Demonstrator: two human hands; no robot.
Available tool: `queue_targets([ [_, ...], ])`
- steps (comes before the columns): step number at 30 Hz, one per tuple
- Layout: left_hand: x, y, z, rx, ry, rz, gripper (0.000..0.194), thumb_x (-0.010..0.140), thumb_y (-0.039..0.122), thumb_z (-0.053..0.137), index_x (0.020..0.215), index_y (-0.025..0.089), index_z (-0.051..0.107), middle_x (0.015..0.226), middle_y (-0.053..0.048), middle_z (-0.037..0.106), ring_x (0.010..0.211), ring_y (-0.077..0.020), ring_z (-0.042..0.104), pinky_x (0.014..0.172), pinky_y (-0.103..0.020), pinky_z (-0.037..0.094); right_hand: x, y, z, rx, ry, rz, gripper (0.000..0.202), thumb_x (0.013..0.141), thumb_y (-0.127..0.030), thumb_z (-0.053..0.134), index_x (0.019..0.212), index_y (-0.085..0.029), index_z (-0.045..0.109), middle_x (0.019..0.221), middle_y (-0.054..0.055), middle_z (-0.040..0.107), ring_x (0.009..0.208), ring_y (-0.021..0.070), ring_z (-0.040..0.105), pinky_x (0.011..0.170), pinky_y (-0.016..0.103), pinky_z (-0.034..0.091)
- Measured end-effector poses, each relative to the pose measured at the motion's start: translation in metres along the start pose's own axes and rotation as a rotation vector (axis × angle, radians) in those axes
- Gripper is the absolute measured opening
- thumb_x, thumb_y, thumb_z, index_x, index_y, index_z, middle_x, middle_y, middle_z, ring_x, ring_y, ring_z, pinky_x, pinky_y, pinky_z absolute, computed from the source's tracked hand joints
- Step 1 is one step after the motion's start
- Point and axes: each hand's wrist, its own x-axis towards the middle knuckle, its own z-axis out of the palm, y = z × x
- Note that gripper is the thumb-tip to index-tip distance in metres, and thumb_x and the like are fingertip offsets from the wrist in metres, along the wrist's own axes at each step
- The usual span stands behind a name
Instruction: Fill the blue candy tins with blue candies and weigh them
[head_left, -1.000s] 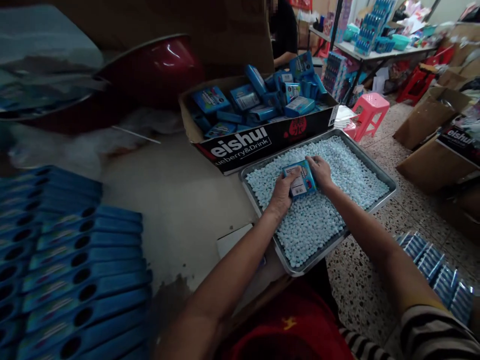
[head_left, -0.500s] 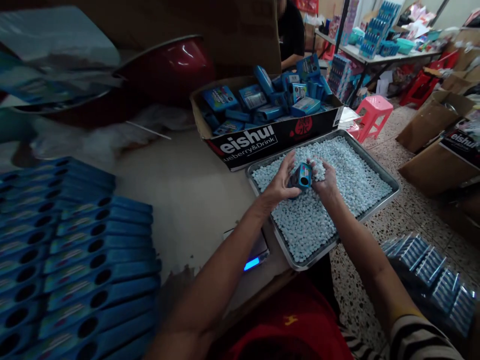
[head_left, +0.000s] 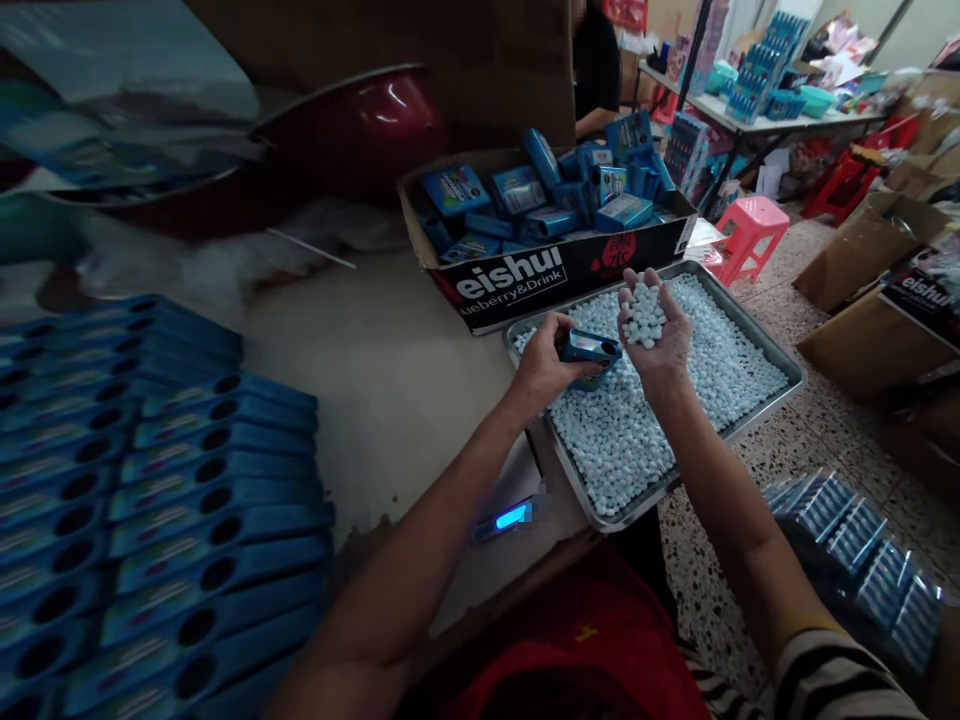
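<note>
My left hand point(head_left: 550, 362) grips a small blue box point(head_left: 591, 349) by one end, over the left side of a metal tray point(head_left: 763, 409). A dark round hole shows on the box at the end towards my right hand. Palm up and cupped, my right hand point(head_left: 664, 345) carries a heap of small white pellets point(head_left: 643, 313) above the tray. More of the same loose pellets point(head_left: 621, 440) fill the tray. Box and right hand are close together, with a narrow gap between them.
A carton point(head_left: 555, 270) full of blue boxes stands behind the tray. Stacked blue boxes with dark holes point(head_left: 217, 520) fill the left. Near my left forearm lies a small scale with a lit display point(head_left: 512, 516). A red bowl point(head_left: 375, 130), a pink stool point(head_left: 752, 232) and a person point(head_left: 598, 60) are farther back.
My right hand has moved up and slightly right, away from the box, its palm turned up with the pellets in view. My left hand has tilted the box flatter and shifted slightly left.
</note>
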Motion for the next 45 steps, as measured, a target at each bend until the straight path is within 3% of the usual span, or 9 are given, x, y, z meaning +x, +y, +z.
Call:
queue_targets([
  [4,-0.003,0.009,0.001,-0.005,0.045,0.006,0.06,0.049,0.019,0.102,0.104,0.024,0.076,0.098,0.001,0.077,0.095,-0.0248,0.072,0.086,-0.033,0.056,0.002,0.01,0.012,-0.113,-0.065,-0.105,0.039,0.107,-0.038,0.06,0.144,-0.027,0.063,0.128,0.009,0.075,0.107,0.0209,0.076,0.072,0.029,0.067],
  [13,0.004,0.015,-0.002,-0.083,0.031,0.003,0.055,0.047,0.011,0.1,0.097,0.023,0.083,0.095,-0.001,0.08,0.094,-0.0281,0.074,0.094,-0.039,0.06,0.013,0.01,0.021,-0.188,0.115,-0.149,0.019,0.112,-0.032,0.058,0.128,-0.027,0.066,0.123,0.004,0.074,0.087,0.011,0.071,0.061,0.019,0.057],
  [21,0.012,0.01,0.003,-0.088,0.012,0.002,0.052,0.052,0.007,0.098,0.101,0.022,0.084,0.097,-0.003,0.082,0.094,-0.0273,0.076,0.093,-0.038,0.06,0.008,0.009,0.028,-0.141,0.057,-0.259,0.03,0.111,-0.048,0.055,0.112,-0.023,0.07,0.093,0.003,0.074,0.072,0.0133,0.066,0.059,0.025,0.053],
  [25,0.013,0.01,0.007,-0.059,-0.024,0.002,0.052,0.057,0.008,0.096,0.106,0.019,0.084,0.1,-0.005,0.082,0.094,-0.0257,0.076,0.093,-0.037,0.061,0.005,0.015,0.029,-0.185,0.092,-0.326,0.033,0.107,-0.054,0.061,0.103,-0.024,0.071,0.094,0.002,0.076,0.069,0.0124,0.065,0.059,0.025,0.051],
  [33,0.014,0.012,0.006,-0.023,-0.04,0.018,0.051,0.06,0.013,0.098,0.109,0.018,0.084,0.107,-0.007,0.084,0.101,-0.0275,0.078,0.095,-0.037,0.06,-0.008,0.023,0.025,-0.288,0.009,-0.443,0.052,0.1,-0.074,0.061,0.101,-0.025,0.076,0.095,0.002,0.08,0.08,0.0152,0.072,0.073,0.029,0.056],
  [36,0.016,0.015,0.005,-0.001,-0.028,0.041,0.049,0.06,0.013,0.098,0.107,0.019,0.085,0.109,-0.007,0.085,0.103,-0.0282,0.078,0.099,-0.038,0.06,-0.014,0.03,0.027,-0.415,-0.057,-0.482,0.057,0.098,-0.081,0.061,0.101,-0.027,0.077,0.102,0.002,0.081,0.089,0.0173,0.075,0.085,0.034,0.058],
  [40,0.018,0.017,0.0,-0.008,-0.057,0.027,0.051,0.057,0.012,0.1,0.107,0.019,0.086,0.107,-0.007,0.085,0.102,-0.029,0.078,0.099,-0.04,0.06,-0.014,0.027,0.025,-0.604,-0.098,-0.494,0.071,0.1,-0.091,0.043,0.107,-0.029,0.077,0.124,0.005,0.081,0.111,0.023,0.076,0.103,0.045,0.056],
  [42,0.019,0.017,-0.007,-0.008,-0.068,0.005,0.052,0.058,0.013,0.1,0.108,0.019,0.087,0.104,-0.007,0.084,0.099,-0.0289,0.078,0.094,-0.04,0.06,-0.014,0.015,0.011,-0.751,-0.077,-0.465,0.077,0.099,-0.094,0.036,0.115,-0.03,0.076,0.135,0.006,0.078,0.119,0.0256,0.074,0.106,0.048,0.056],
  [45,0.022,0.013,-0.022,0.033,-0.078,-0.029,0.053,0.058,0.016,0.101,0.109,0.019,0.087,0.096,-0.005,0.082,0.09,-0.0269,0.076,0.085,-0.037,0.06,-0.027,-0.004,-0.029,-1.262,0.03,-0.44,0.079,0.092,-0.096,0.052,0.125,-0.029,0.076,0.142,0.011,0.073,0.13,0.0331,0.068,0.113,0.056,0.053],
])
